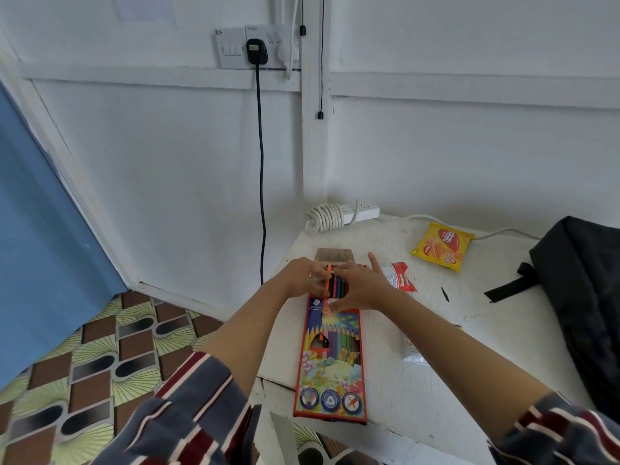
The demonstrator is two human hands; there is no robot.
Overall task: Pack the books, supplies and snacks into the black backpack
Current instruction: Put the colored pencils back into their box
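Your left hand (303, 276) is pinching an orange pencil (327, 280) at the far, open end of the box (330, 364), which is lying near you on the table (436, 380). Your right hand (360, 286) is gripping that same end, index finger lifted. The backpack (583, 290) is sitting well apart, right.

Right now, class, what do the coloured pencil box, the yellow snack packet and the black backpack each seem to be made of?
Coloured pencil box: printed card, probably; flat panels, crisp edges, slight sheen.
Yellow snack packet: glossy plastic film; crimped ends, bright highlights.
Black backpack: matt woven fabric, likely synthetic; soft folds, webbing strap.
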